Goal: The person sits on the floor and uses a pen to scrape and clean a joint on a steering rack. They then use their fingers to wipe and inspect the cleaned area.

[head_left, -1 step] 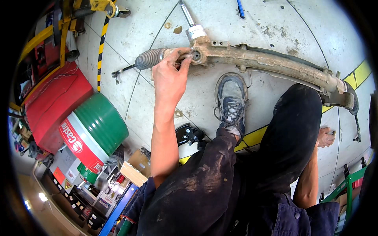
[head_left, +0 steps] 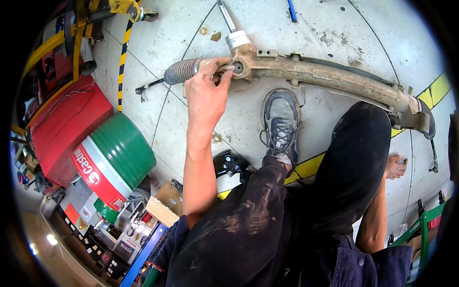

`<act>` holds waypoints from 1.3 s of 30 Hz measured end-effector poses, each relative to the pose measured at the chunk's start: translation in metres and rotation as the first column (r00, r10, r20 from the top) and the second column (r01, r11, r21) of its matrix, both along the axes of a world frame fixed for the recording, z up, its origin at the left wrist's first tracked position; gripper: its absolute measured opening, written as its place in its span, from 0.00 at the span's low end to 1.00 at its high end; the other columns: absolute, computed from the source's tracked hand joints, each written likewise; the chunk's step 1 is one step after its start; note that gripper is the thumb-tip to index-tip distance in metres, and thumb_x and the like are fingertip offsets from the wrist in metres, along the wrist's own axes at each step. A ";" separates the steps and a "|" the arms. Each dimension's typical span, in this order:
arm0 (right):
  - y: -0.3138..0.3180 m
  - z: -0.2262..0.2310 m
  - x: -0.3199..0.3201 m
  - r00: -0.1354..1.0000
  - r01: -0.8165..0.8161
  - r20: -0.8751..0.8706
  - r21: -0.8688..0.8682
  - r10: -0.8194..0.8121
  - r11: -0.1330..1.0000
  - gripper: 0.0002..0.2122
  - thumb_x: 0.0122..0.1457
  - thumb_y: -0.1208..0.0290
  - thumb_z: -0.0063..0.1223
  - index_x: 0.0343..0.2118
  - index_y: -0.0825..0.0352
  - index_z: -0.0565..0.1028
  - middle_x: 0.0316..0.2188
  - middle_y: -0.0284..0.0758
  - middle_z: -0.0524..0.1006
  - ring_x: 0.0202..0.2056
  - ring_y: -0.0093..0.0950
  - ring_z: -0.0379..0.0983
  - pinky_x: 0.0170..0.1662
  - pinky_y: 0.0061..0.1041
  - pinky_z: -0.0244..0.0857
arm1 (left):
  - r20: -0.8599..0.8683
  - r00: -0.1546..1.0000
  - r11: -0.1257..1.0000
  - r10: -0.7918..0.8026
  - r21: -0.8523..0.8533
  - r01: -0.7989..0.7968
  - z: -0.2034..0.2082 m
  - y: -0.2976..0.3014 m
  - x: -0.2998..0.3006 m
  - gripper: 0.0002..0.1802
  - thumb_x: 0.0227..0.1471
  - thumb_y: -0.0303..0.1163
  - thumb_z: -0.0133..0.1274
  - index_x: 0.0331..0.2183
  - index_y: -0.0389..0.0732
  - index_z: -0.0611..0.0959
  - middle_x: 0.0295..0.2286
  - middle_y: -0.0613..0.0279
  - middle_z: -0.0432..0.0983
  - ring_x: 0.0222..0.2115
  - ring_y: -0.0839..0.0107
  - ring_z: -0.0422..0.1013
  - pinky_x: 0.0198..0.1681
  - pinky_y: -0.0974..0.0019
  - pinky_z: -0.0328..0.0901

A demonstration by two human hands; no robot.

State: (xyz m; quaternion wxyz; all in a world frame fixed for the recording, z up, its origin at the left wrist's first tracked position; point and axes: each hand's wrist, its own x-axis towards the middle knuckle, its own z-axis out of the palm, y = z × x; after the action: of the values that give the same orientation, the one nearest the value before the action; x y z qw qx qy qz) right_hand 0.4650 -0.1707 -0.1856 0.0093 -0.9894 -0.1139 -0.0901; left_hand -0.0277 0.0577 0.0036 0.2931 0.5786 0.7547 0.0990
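A long, dirty steering rack lies across the floor in front of me. My left hand is closed round its left end, thumb and fingertips pressed beside a round hole in the housing. Left of those fingers is a ribbed rubber boot with a thin tie rod. From the housing a bright metal shaft points away from me. Beyond my right knee, my right hand is low over the floor with its fingers curled; what they hold, if anything, is hard to make out.
My shoe stands close to the rack. A blue pen-like tool lies farther off. At left are a green drum, a red cabinet and a yellow frame. A black part lies near my left forearm; a green frame is at right.
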 end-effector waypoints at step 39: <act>0.000 0.003 -0.003 1.000 -0.010 -0.003 0.019 0.010 1.000 0.25 0.61 0.49 0.36 0.56 0.58 0.67 0.57 0.38 0.64 0.58 0.40 0.59 0.57 0.46 0.56 | -0.268 0.935 0.946 -0.234 0.159 0.283 -0.015 -0.029 0.006 0.22 0.47 0.20 0.52 0.46 0.44 0.83 0.29 0.54 0.71 0.33 0.57 0.70 0.39 0.57 0.66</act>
State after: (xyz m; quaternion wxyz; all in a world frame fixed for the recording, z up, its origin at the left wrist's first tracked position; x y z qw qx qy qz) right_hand 0.4615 -0.1704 -0.1824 0.0196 -0.9888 -0.1182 -0.0895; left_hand -0.0220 0.0290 -0.0115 0.1499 0.7068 0.6887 0.0606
